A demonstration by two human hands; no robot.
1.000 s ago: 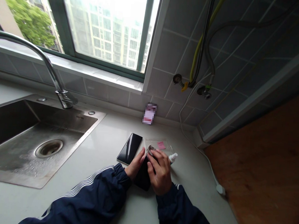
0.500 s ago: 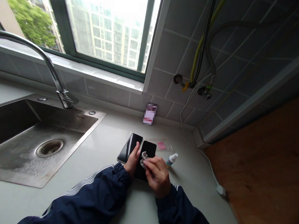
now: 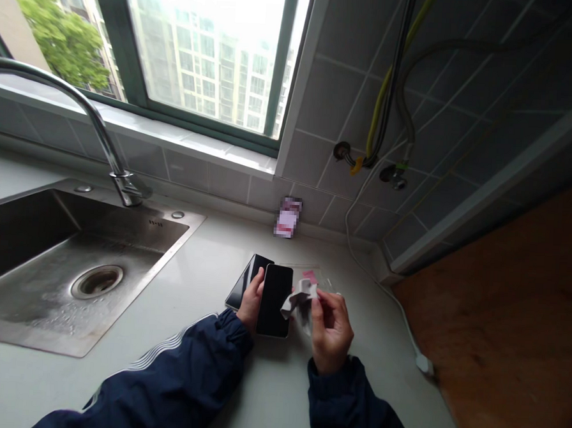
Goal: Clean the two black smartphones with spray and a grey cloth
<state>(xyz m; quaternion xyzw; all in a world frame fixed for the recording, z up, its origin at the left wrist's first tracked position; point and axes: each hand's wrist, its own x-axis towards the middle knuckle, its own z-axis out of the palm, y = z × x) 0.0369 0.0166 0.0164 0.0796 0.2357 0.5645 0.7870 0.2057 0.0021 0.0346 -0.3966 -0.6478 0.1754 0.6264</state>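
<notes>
**Black phone steadied on the counter, cloth pinched above it**

Left of everything sits the stainless steel sink (image 3: 184,224), set into the pale stone countertop (image 3: 276,392). A navy sleeve (image 3: 172,368) leads to the left hand (image 3: 251,305), which is curled and gripping the left edge of the black smartphone (image 3: 274,300). Its fingers lie over a second phone (image 3: 239,290), which the smartphone partly overlaps. The smartphone lies flat, its glossy dark face up. Just right of it, a crumpled grey cloth (image 3: 301,296) hangs pinched between thumb and fingers of the raised right hand (image 3: 331,331). Behind the cloth lies a clear plastic bag (image 3: 314,278) with a pink label (image 3: 310,276).
</notes>
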